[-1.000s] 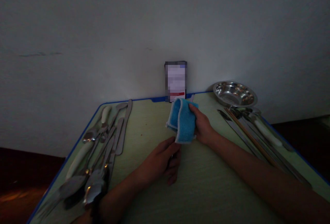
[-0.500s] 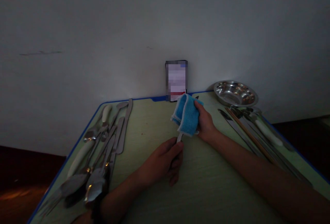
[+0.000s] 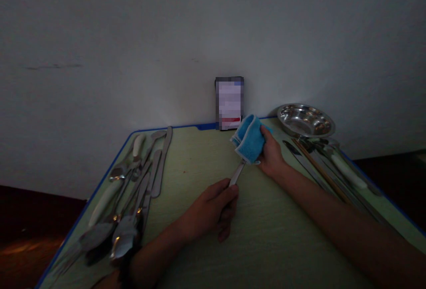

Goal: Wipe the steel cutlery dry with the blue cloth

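While the left forearm, with a dark band (image 3: 124,273) at its wrist, crosses the near part of the table (image 3: 199,160), its left hand (image 3: 218,207) pinches the handle of a metal utensil (image 3: 237,174) between thumb and fingers, the lower fingers loosely curled. Beside that forearm, a loose pile of cutlery (image 3: 154,178) follows the left edge up to the far left corner: spoons, flat knives and white-handled pieces, some crossing one another, the nearest partly blurred.

Held over the middle of the table, the utensil has its long axis on a slant, with the handle end toward the near side and the other end pointing toward the far edge and somewhat right. A folded blue cloth (image 3: 251,140) with pale edging wraps that upper end, so its shape is hidden. The right hand (image 3: 271,154) grips the cloth, thumb over the near face, fingers mostly out of sight behind.

Along the right edge lie chopsticks (image 3: 321,171), a knife (image 3: 306,162) and a white handle (image 3: 348,173), roughly side by side. Just beyond, a steel bowl (image 3: 299,127) sits at the far right corner, its inside showing bare, reflecting metal. A phone (image 3: 230,103) with a blurred screen stands upright at the far edge, against a grey wall (image 3: 100,36).
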`<state>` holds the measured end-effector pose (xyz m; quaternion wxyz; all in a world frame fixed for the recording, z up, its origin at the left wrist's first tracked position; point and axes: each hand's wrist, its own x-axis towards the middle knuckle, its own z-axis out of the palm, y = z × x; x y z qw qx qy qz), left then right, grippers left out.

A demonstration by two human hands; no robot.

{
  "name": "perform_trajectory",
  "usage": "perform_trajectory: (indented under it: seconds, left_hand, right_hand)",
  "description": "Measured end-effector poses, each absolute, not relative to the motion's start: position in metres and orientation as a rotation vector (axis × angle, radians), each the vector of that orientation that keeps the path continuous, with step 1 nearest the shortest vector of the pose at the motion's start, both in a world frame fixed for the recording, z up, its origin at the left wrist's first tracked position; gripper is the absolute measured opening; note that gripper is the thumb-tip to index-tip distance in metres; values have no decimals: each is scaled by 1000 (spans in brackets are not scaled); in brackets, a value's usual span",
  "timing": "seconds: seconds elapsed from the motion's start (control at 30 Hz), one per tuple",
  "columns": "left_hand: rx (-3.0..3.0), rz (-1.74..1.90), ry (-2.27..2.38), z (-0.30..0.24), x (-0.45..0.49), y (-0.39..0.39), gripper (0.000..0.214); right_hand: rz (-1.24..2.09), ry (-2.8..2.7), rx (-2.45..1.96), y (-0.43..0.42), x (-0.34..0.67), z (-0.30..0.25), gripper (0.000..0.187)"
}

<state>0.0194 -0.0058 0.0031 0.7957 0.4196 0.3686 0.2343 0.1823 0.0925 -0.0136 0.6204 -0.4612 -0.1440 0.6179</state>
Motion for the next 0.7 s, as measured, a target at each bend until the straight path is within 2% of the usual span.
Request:
perform_trajectory:
  seconds: [0.43, 0.7]
  left_hand:
    - [829, 592, 753, 1, 20, -3, 24]
    - [870, 553, 787, 2, 20, -4, 25]
  right_hand:
    - [1638, -563, -961, 80, 172, -13, 23]
    - [1557, -438, -1048, 84, 175, -13, 22]
